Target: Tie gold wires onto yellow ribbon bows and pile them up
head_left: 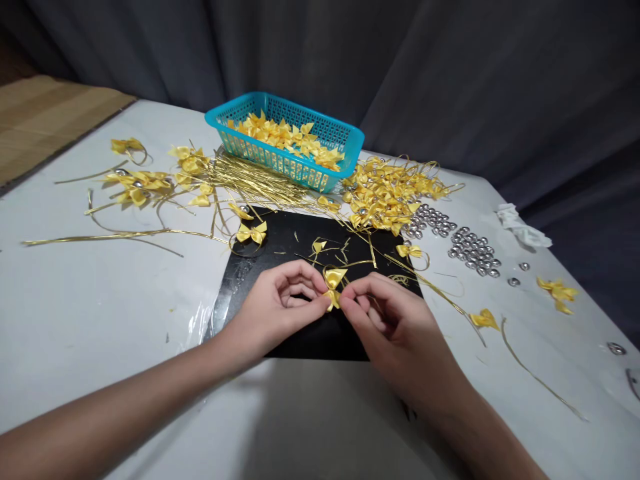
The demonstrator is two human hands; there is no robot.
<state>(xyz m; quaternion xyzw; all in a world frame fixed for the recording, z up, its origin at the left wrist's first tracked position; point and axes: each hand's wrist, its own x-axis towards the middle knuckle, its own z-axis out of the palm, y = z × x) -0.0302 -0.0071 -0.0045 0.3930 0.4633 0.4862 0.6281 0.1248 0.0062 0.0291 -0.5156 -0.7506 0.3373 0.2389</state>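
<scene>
A small yellow ribbon bow [333,285] is pinched between both hands over a black mat [320,337]. My left hand [280,300] grips the bow's left side with thumb and fingertips, fingers curled. Its right side sits in the closed fingertips of my right hand [390,323]. A thin gold wire tie runs from the bow toward the right. Loose bows and gold wire scraps lie on the mat just beyond my hands.
A blue plastic basket [345,143] full of yellow bows stands at the back. A bundle of gold wire ties [255,183] lies in front of it. A pile of wired bows [387,193] and silver beads [470,250] lie at right. Scattered bows lie at left [137,183].
</scene>
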